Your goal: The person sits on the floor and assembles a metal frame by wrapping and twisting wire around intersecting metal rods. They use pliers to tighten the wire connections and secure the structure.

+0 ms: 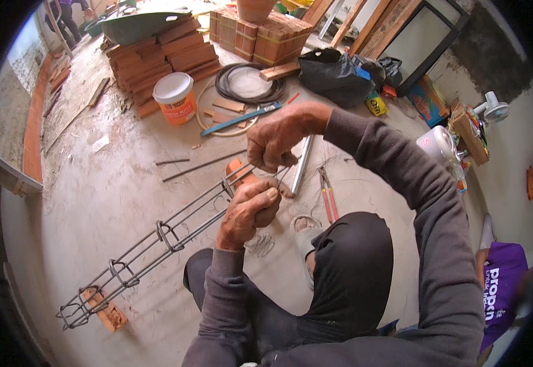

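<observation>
Here, left hand [248, 211] fisted on rebar cage [156, 238], right hand [275, 137] curled above

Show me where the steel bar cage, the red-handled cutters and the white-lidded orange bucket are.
steel bar cage [170, 235]: head view, on a middle tie loop.
red-handled cutters [328, 202]: head view, on the handles.
orange bucket [176, 98]: head view, on its side wall.

You're working in soft, even daylight; it looks brightest at the upper left and top, where the concrete floor [113, 183] washes out pale. Shadows are faint and diffuse, with no harsh glare. The fisheye bends straight lines toward the rim, and a black vignette closes every corner. The centre is reasonably sharp; detail softens and smears near the edges, especially on the right.
</observation>
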A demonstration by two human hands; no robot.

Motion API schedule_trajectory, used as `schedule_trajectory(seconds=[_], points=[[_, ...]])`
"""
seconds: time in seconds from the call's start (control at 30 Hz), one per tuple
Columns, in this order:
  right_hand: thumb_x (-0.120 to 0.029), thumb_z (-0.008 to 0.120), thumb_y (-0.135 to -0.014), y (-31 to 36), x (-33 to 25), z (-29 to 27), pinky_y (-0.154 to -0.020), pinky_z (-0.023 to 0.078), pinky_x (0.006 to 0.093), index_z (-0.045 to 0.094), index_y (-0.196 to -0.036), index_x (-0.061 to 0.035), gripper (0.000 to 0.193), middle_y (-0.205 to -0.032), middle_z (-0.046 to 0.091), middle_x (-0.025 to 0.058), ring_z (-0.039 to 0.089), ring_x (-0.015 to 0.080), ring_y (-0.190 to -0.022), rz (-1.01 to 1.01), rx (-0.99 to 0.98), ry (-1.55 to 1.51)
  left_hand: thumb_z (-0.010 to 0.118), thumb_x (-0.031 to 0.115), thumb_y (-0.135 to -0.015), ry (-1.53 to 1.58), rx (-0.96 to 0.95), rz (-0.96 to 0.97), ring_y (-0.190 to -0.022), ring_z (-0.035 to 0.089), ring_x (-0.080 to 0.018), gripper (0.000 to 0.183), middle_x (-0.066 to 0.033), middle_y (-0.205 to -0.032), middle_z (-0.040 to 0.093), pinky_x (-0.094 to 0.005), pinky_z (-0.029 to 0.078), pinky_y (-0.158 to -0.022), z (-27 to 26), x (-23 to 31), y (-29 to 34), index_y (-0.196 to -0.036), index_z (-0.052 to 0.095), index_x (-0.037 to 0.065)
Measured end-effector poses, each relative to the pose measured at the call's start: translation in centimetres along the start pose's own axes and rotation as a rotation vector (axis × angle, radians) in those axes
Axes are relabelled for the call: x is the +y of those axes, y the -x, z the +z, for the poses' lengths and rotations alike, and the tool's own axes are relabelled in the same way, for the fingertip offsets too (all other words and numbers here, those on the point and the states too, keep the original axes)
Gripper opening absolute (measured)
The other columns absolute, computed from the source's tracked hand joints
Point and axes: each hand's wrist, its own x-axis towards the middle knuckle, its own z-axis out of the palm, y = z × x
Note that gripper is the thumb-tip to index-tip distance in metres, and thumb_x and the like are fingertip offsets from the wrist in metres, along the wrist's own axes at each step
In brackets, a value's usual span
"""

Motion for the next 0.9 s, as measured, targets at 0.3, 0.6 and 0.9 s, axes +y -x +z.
schedule_trajectory(seconds=[0.3,0.6,0.9], points=[[-0.010,0.060,-0.078,-0.4,0.5,4.7,-0.072,0.049,0.0417,0.053,-0.073,-0.0036,0.010,-0.079,0.058,0.0124,0.060,0.0300,-0.081,-0.242,0.936,1.027,0.049,0.017,-0.097,0.171,0.157,0.060,-0.042,0.026,-0.0011,0.021,0.0088,-0.058,0.034,-0.0198,0.020,-0.037,-1.9,-1.3,-0.4,-0.103,0.056,-0.001],[-0.010,0.067,-0.078,-2.4,5.5,9.3,-0.072,0.051,0.0376,0.056,-0.079,-0.0046,0.012,-0.080,0.056,0.0100,0.059,0.0292,-0.081,-0.303,1.502,0.572,0.048,0.019,-0.101,0.359,0.129,0.177,-0.039,0.026,-0.0027,0.017,0.0077,-0.054,0.032,-0.0195,0.022,-0.033,-1.6,-2.5,-1.6,-0.098,0.054,0.003],[-0.025,0.064,-0.096,-3.6,5.9,10.2,-0.059,0.042,0.0208,0.059,-0.087,-0.0066,0.022,-0.074,0.055,-0.0041,0.051,0.0042,-0.067,-0.450,0.873,-0.844,0.051,0.019,-0.099,0.377,-0.023,0.147,-0.038,0.025,-0.0011,0.018,0.0088,-0.054,0.032,-0.0190,0.022,-0.033,-2.6,-2.6,-1.1,-0.097,0.055,0.002]])
